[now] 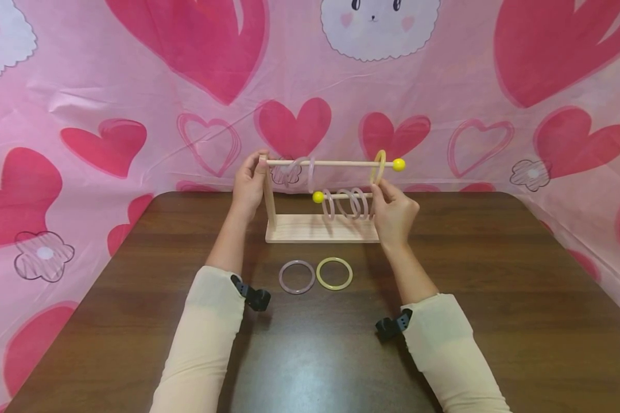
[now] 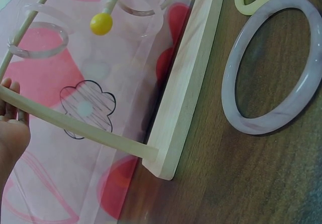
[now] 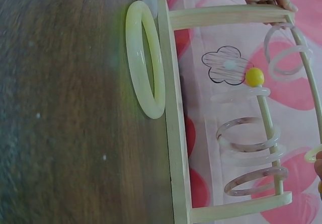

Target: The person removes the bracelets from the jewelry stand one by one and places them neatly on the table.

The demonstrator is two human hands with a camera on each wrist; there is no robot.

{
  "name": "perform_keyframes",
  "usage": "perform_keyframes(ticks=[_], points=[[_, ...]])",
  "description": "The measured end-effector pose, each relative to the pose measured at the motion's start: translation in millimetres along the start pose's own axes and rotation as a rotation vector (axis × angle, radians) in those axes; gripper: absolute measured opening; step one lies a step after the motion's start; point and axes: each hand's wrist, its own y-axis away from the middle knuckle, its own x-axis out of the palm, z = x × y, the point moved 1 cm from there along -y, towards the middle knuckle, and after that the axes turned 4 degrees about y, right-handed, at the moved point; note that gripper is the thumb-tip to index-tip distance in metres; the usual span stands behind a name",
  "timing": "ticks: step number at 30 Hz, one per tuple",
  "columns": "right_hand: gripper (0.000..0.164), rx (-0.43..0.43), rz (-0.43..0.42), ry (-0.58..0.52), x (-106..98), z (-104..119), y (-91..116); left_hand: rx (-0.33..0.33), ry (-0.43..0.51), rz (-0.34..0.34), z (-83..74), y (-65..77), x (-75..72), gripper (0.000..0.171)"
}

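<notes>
A wooden bangle stand has two rods, one above the other. My left hand holds the top of its left post, where the upper rod begins. Near that rod's yellow ball end, my right hand pinches a yellow bangle that encircles the rod. Pale lilac bangles hang farther left on the same rod. Several more lilac and brownish bangles hang on the lower rod. My right hand partly hides the stand's right end in the head view.
On the brown table, in front of the stand, a lilac bangle and a pale yellow bangle lie flat side by side. Behind the table hangs a pink cloth printed with hearts.
</notes>
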Motion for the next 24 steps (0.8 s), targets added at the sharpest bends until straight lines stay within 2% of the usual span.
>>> perform_keyframes(ticks=[24], points=[[0.013,0.021,-0.017,0.031,-6.4,-7.3,-8.2,-0.016,-0.001,-0.012,-1.5,0.5,0.4,0.037]])
